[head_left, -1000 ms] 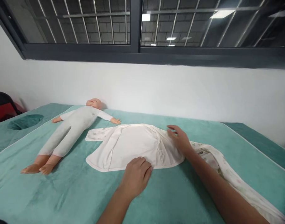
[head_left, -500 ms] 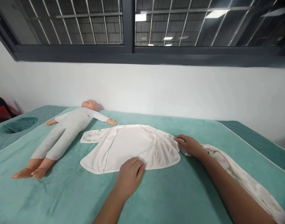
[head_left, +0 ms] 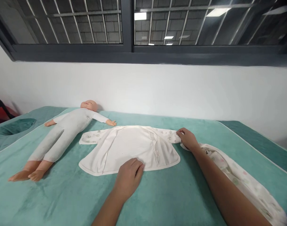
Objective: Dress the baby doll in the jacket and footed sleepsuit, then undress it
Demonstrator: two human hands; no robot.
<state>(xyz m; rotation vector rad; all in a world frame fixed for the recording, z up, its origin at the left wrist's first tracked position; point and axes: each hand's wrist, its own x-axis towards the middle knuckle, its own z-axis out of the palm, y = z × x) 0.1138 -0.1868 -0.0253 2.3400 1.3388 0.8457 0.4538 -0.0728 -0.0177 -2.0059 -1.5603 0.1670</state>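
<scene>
A white baby shirt lies spread flat, its front panels turned outward and both printed sleeves stretched to the sides. My left hand is at the middle of its bottom hem, fingers curled together over the edge. At the cuff of the right-hand sleeve, my right hand has thumb and fingers pinched on the cloth. A baby doll in a white body suit lies on its back to the left, one hand close to the shirt's left sleeve. Bunched printed white cloth runs beside and partly behind my right forearm.
Everything lies on a green padded cover with a round hollow at the far left. A white wall and a barred window stand behind. Something red and black sits at the left edge.
My right hand has moved slightly up, drawing the right-hand sleeve out straighter, so more of its print shows. My left hand stays at the hem.
</scene>
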